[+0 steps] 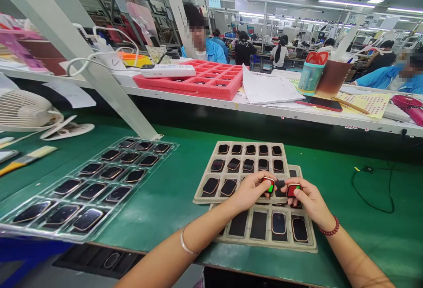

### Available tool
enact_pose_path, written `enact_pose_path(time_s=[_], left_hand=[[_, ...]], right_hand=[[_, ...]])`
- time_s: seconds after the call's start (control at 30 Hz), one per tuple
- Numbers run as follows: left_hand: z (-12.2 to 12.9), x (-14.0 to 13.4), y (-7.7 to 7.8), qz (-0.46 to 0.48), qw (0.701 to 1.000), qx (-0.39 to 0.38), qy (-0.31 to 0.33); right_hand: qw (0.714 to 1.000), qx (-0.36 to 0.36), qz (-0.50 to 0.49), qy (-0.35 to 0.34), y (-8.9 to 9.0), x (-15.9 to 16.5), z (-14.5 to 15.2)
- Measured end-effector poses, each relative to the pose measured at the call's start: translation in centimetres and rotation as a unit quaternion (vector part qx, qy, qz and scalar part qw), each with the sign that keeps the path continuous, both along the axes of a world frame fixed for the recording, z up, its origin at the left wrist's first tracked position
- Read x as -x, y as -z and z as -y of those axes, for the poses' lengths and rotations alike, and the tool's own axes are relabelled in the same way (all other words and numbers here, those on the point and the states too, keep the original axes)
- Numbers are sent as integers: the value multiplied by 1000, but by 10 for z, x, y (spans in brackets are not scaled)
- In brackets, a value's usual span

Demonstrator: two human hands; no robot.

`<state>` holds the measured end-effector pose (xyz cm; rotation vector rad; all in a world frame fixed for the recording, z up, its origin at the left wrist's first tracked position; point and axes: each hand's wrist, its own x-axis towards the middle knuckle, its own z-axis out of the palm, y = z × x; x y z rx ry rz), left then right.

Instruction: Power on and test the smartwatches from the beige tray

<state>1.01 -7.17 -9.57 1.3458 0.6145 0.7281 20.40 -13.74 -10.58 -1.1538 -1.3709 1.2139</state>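
My left hand [257,188] grips a smartwatch body [269,185] with a lit red and green screen, the thumb on its face. A second smartwatch body [293,189], its screen lit mostly red with some green, is pinched in my right hand [309,197]. Both are held side by side, a little apart, above the upper beige tray [200,194], which carries rows of dark-screened watch bodies. Beneath it, partly covered, lies a lower beige tray [264,244]; its front row shows two watch bodies and bare dark pockets.
At left lies a clear plastic tray [132,186] of dark watch bodies, near a brush [29,159] and a white fan [26,109]. A black cable [373,204] curls at right. The shelf ahead bears a red foam tray [198,91], papers [271,87] and a phone [319,102].
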Motion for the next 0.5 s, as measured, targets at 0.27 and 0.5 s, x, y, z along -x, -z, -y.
enact_pose_path(time_s=[0.27, 0.5], left_hand=[[1, -1, 2, -3, 1000, 1, -6], [2, -1, 0, -19, 1000, -5, -11]], right_hand=[[1000, 10, -10, 21, -3, 3, 1], [1000, 5, -12, 24, -3, 2, 1]])
